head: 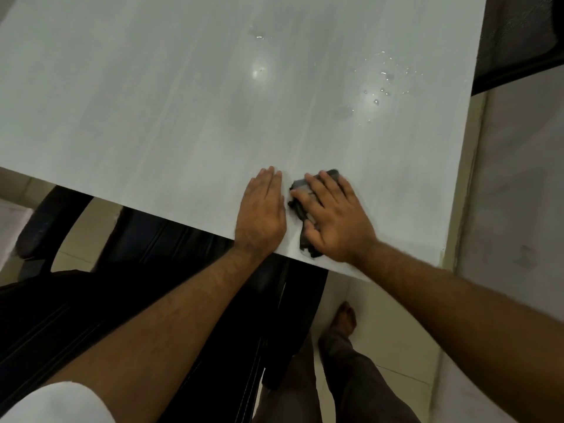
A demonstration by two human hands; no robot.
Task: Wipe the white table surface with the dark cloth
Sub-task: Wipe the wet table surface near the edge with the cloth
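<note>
Sleeve: a white sleeve point(58, 403) shows at the near left corner, on the left arm.
Leg and foot: a leg in dark trousers and a bare foot point(345, 315) stand on the pale tiled floor point(384, 340), near right, below the counter edge.
Chair: a black chair point(171, 239) stands at the near left, partly under the counter; one armrest shows at the far left of it.
Left hand: the left hand point(262, 215) lies flat, palm down, at the near edge of the counter. Its fingers point(270, 178) are straight and pressed together, and they point to the far side. It holds nothing and is just left of the cloth, apart from it.
Right hand: the right hand point(332, 215) lies palm down on the cloth. Its fingers are straight and a little spread, pressing the cloth to the counter.
Cloth: the dark cloth point(300, 209) is crumpled under the right hand, at the near edge of the counter, towards the right side. Parts of it show at the left of the hand and past the fingertips.
Counter: the white counter point(152, 102) fills most of the view and has faint grey streaks running from near to far.
Water drops: small drops point(384, 87) lie on the far right part of the counter, well apart from both hands; a few more point(259, 36) lie farther away, near the middle.
Dark object: something dark point(518, 41) is past the right edge of the counter at the far right corner; I cannot tell what it is.
</note>
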